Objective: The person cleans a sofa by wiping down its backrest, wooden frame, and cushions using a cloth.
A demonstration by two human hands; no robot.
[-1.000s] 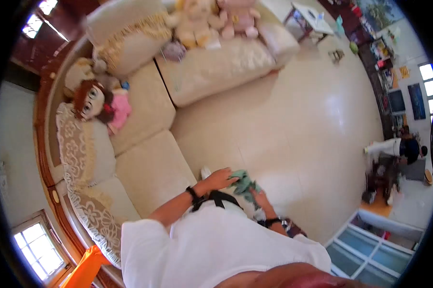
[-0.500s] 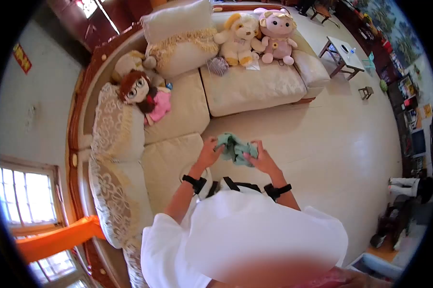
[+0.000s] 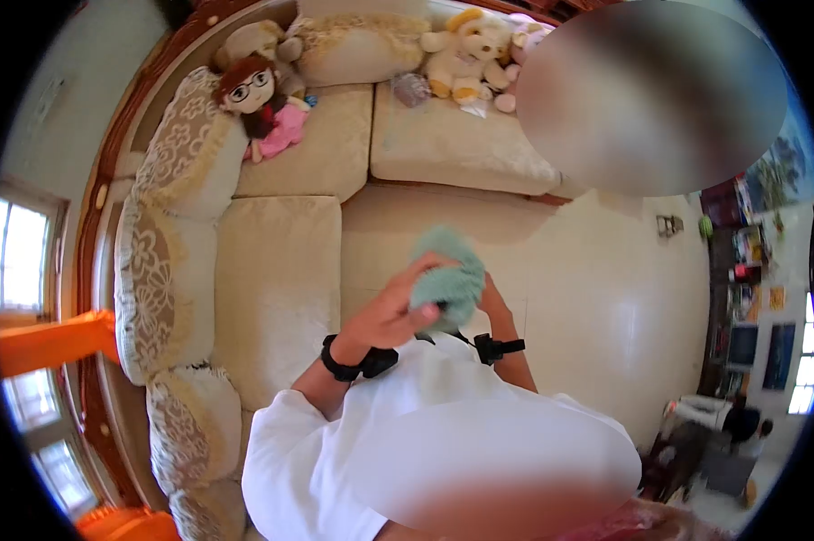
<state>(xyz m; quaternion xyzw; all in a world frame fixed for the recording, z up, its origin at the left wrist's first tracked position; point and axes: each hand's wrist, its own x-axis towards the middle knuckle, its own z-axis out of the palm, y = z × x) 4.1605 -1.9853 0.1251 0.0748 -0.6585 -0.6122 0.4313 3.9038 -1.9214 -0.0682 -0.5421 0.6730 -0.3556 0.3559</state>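
A soft, fuzzy green cloth [image 3: 449,279] is bunched up in front of my chest. My left hand [image 3: 390,311] is closed round its near left side, with the thumb and fingers pressing into it. On the other side, my right hand [image 3: 492,299] grips the cloth from the right, its fingers mostly hidden behind the folds. Black bands are strapped on both wrists.
A beige L-shaped sofa [image 3: 280,288] runs along the left and far side. On it sit a doll with glasses [image 3: 280,126], a plush dog [image 3: 468,59] and a small striped bundle [image 3: 411,89]. A little stool [image 3: 669,225] stands on the tiled floor. A blurred patch covers the upper right.
The cloth has gone from stretched between both hands to a compact bunch. My left hand has moved over it, and my right hand has slipped behind it. The view has shifted.
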